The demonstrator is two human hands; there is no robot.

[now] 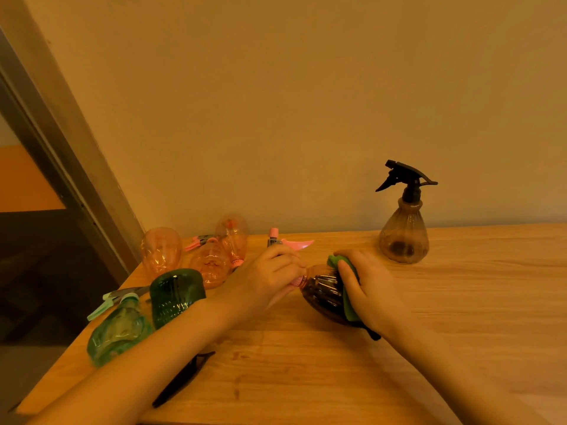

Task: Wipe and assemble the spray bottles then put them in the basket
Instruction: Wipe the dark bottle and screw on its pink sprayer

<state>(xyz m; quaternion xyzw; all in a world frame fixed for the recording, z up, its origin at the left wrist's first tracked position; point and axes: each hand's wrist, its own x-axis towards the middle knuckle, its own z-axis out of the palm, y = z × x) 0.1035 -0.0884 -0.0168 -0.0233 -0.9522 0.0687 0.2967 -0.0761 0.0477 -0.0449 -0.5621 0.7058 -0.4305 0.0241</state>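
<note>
A dark brown bottle (322,294) lies on its side on the wooden counter (429,317), well in front of the assembled brown spray bottle (403,231) standing by the wall. The left hand (270,274) has its grip closed round the lying bottle's pink-collared neck – possibly on the pink trigger head (287,242) too. The right hand (365,289) presses a green cloth (348,297) onto its body. Left of that bottle lie pink bottles (211,265) and green bottles (176,294).
</note>
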